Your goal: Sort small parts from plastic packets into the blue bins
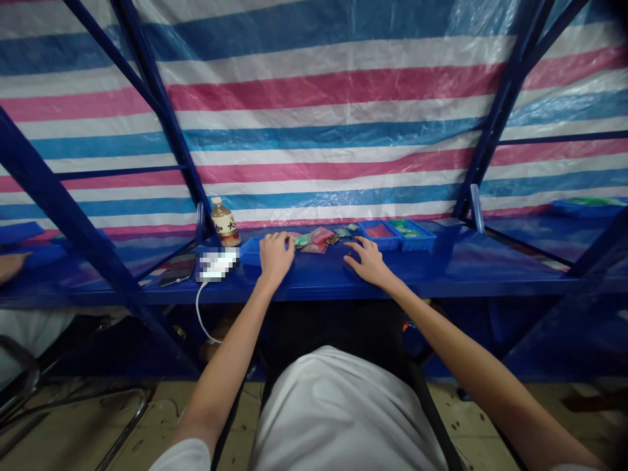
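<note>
Left hand [276, 256]: was laid on the right end of a low blue plastic tray [250, 252].
Left fingers [275, 240]: were bunched narrowly and bent downward; whether anything was held between them could not be told.
Right hand [369, 261]: was kept low over the blue steel shelf [324, 280].
Right fingers [354, 246]: were spread wide with the tips curved down, and nothing was seen held.
Small plastic bags [314, 243]: were found between the two sets of fingers and slightly ahead, with pink and green contents.
Dark packet [332, 239]: was lying just ahead of the right fingers; its contents were too small to tell.
Blue bins [397, 234]: were placed side by side ahead of and to the right of the right fingers, with red contents seen in one and green in the other.
Plastic bottle [225, 222]: was standing upright beyond and to the left of the left fingers.
Phone [176, 270]: was lying on the shelf, well left of the left fingers.
Blurred white device [217, 265]: was placed between the phone and the left fingers, with a white cable [201, 314] hanging below the shelf edge.
Other person's hand [10, 265]: was seen at the far left, well apart from the left fingers.
Striped tarpaulin [314, 131]: was hung far beyond the fingers, behind the shelf.
</note>
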`<action>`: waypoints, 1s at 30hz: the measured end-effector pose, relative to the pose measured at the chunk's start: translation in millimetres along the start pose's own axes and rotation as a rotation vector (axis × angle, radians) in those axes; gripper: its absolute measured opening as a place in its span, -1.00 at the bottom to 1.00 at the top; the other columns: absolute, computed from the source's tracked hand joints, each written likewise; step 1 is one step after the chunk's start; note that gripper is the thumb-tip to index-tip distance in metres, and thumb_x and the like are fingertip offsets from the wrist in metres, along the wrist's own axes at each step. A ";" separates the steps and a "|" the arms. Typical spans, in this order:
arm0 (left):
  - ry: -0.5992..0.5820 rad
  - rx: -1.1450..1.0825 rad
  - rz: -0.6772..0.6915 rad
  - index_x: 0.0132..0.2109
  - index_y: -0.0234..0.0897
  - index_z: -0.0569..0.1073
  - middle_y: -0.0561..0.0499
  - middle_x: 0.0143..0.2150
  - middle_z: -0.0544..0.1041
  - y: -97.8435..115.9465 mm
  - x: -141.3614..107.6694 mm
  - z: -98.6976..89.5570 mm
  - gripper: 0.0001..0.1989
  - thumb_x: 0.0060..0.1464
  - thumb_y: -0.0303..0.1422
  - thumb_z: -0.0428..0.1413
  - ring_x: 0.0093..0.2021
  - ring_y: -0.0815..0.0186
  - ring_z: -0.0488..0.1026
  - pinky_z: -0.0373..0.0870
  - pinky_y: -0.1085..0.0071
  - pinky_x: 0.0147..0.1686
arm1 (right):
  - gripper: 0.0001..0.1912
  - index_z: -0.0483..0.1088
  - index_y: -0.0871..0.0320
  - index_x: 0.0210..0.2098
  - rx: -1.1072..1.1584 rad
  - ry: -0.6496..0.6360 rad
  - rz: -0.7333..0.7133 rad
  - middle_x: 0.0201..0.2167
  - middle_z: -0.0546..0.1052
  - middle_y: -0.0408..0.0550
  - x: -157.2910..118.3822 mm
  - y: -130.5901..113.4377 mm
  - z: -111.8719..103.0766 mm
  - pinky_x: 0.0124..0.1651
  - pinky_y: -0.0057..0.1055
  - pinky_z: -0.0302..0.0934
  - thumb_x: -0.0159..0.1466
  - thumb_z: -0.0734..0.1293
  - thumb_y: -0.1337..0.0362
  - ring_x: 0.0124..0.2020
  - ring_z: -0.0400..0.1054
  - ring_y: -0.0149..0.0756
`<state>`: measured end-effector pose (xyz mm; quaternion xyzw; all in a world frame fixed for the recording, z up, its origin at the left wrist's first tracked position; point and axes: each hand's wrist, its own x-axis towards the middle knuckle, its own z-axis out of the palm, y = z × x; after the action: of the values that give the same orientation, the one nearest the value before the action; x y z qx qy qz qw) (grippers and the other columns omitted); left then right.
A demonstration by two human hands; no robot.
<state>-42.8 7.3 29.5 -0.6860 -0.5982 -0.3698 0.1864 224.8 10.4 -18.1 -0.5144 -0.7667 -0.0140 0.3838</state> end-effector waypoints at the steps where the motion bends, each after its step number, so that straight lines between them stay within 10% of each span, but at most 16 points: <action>1: 0.007 -0.046 0.058 -0.15 -0.23 0.52 -0.12 -0.15 0.57 6.7 -3.1 2.0 -0.70 0.27 -0.27 -0.09 -0.06 0.09 0.41 0.26 0.21 -0.02 | -0.52 0.32 -0.03 0.17 -0.038 -0.033 0.006 0.28 0.21 0.13 -0.8 0.7 2.7 0.10 0.16 0.11 0.29 0.26 0.03 0.27 0.02 0.16; 10: -0.263 -0.281 0.435 -0.06 -0.19 0.48 -0.08 -0.09 0.51 45.8 -25.6 31.8 -0.78 0.24 -0.30 -0.01 -0.01 0.15 0.37 0.29 0.26 0.05 | -0.60 0.43 0.11 0.07 -0.075 -0.226 -0.070 0.12 0.44 0.09 1.4 4.6 9.1 0.21 -0.06 0.12 0.38 0.15 0.10 0.19 0.27 -0.06; 30: -0.349 -0.239 0.423 -0.04 -0.18 0.48 -0.04 -0.08 0.51 43.0 -28.6 30.4 -0.77 0.25 -0.31 -0.02 -0.02 0.20 0.41 0.34 0.31 0.00 | -0.71 0.53 0.24 -0.16 -0.019 -0.176 -0.111 -0.18 0.53 0.09 1.4 -8.4 -1.3 0.03 -0.37 0.21 0.25 0.22 0.53 -0.12 0.40 -0.21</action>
<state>6.7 -0.2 -3.4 -0.8657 -0.4171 -0.2673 0.0716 218.5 6.9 -13.2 -0.4742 -0.8246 0.0028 0.3085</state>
